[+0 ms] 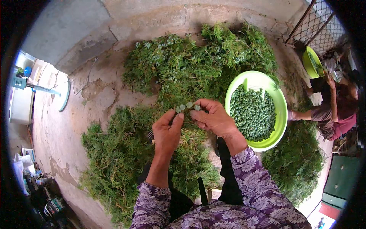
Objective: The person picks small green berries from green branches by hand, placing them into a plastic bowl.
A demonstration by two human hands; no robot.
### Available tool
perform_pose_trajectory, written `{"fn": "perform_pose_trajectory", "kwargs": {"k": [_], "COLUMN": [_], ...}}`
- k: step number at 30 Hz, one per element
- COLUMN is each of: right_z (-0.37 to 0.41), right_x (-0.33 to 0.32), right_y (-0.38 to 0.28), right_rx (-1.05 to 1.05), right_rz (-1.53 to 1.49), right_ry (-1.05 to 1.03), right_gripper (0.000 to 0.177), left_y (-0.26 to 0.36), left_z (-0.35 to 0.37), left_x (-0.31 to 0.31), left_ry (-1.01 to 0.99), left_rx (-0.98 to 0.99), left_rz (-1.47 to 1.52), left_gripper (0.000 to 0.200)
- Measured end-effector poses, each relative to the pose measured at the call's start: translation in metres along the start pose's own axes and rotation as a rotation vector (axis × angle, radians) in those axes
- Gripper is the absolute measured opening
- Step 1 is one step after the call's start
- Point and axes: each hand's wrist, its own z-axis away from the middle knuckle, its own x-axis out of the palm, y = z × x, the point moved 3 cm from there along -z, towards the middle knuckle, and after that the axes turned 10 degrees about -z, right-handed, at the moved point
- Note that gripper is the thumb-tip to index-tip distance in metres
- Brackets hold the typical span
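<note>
Left hand point(167, 131) and right hand point(213, 118) are both pinched on a short green conifer sprig with pale round cones point(187, 107), held above the heaped green cuttings point(190, 65) on the concrete floor point(95, 95). A lime-green plastic bowl of loose green cones point(248, 78) sits just right of the right hand. Risk: a cone slips from the fingertips (small, smooth-looking) and is lost among the cuttings.

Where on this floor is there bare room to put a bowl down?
Bare concrete lies left of the branch heaps, toward the wall, and a smaller strip between the upper and lower heaps. Crowded: around the left hand and right hand on the sprig, and the right side, with the green bowl and another person.
</note>
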Motion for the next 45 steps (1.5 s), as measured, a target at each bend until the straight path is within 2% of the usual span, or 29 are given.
{"fn": "perform_pose_trajectory", "kwargs": {"k": [3, 5, 6, 8, 9, 14, 15, 17, 18, 22, 24, 25, 27, 28, 31, 35, 38, 41, 43, 44, 45], "right_z": [-0.003, -0.005, -0.007, -0.003, -0.003, -0.002, -0.001, 0.002, 0.001, 0.000, -0.001, 0.000, 0.002, 0.001, -0.005, -0.001, 0.000, -0.001, -0.002, -0.003, -0.005], "right_x": [-0.004, -0.008, -0.010, -0.006, -0.009, -0.042, -0.038, -0.026, -0.026, -0.027, -0.025, -0.021, -0.010, -0.007, -0.006, -0.001, 0.001, -0.001, -0.008, -0.016, -0.032], "right_y": [0.005, 0.004, 0.007, 0.000, -0.002, -0.017, -0.020, -0.022, -0.021, -0.018, -0.014, -0.014, -0.020, -0.018, -0.006, -0.009, -0.009, -0.008, -0.008, -0.010, -0.012], "right_rx": [-0.019, -0.333, -0.333, -0.795, -0.795, -0.028, -0.023, -0.039, -0.028, -0.045, 0.009, 0.010, -0.150, -0.237, -0.278, -0.270, -0.266, -0.349, -0.446, -0.448, -0.304], "right_rz": [0.148, 0.581, 0.580, 1.137, 1.136, 0.153, 0.156, -0.264, -0.290, -0.332, -0.070, -0.072, 0.419, 0.423, 0.424, 0.319, 0.417, 0.447, 0.591, 0.592, 0.240], "right_ry": [-0.024, 0.059, 0.060, 0.163, 0.165, 0.256, 0.254, 0.177, 0.122, -0.030, 0.056, 0.059, 0.075, 0.024, -0.021, -0.085, -0.061, -0.008, 0.220, 0.222, 0.225], "right_gripper": [0.020, 0.019, 0.019, 0.014, 0.014, 0.020, 0.020, 0.022, 0.023, 0.022, 0.021, 0.021, 0.019, 0.020, 0.021, 0.019, 0.016, 0.014, 0.012, 0.012, 0.013], "left_y": [0.003, 0.003, 0.004, 0.002, 0.006, 0.009, 0.009, 0.010, 0.009, 0.004, 0.003, 0.004, 0.003, 0.001, 0.002, 0.000, 0.007, 0.011, 0.014, 0.015, 0.013], "left_z": [0.001, 0.000, 0.001, 0.005, 0.006, 0.004, 0.004, 0.003, 0.003, 0.000, 0.001, 0.002, 0.002, 0.002, 0.003, 0.002, 0.004, 0.005, 0.007, 0.008, 0.007], "left_x": [-0.001, -0.003, -0.003, -0.001, -0.001, -0.011, -0.011, -0.010, -0.010, -0.010, -0.009, -0.007, -0.006, -0.005, -0.003, -0.005, -0.003, -0.005, -0.005, -0.006, -0.009], "left_ry": [-0.004, -0.034, -0.035, -0.126, -0.128, -0.043, -0.039, -0.071, -0.071, -0.080, -0.076, -0.092, -0.110, -0.146, -0.193, -0.244, -0.239, -0.268, -0.265, -0.262, -0.264], "left_rx": [-0.056, -0.054, -0.055, -0.147, -0.147, -0.136, -0.140, -0.157, -0.157, -0.122, -0.133, -0.108, -0.083, -0.105, -0.131, -0.108, -0.139, -0.175, -0.140, -0.106, -0.105], "left_rz": [0.095, 0.059, 0.058, 0.031, 0.029, 0.120, 0.123, 0.080, 0.078, 0.090, 0.066, 0.039, 0.013, 0.028, 0.032, 0.008, 0.070, 0.105, 0.089, 0.073, 0.074], "left_gripper": [0.010, 0.010, 0.010, 0.010, 0.010, 0.012, 0.012, 0.012, 0.012, 0.013, 0.014, 0.014, 0.014, 0.014, 0.013, 0.008, 0.006, 0.008, 0.008, 0.008, 0.008]}}
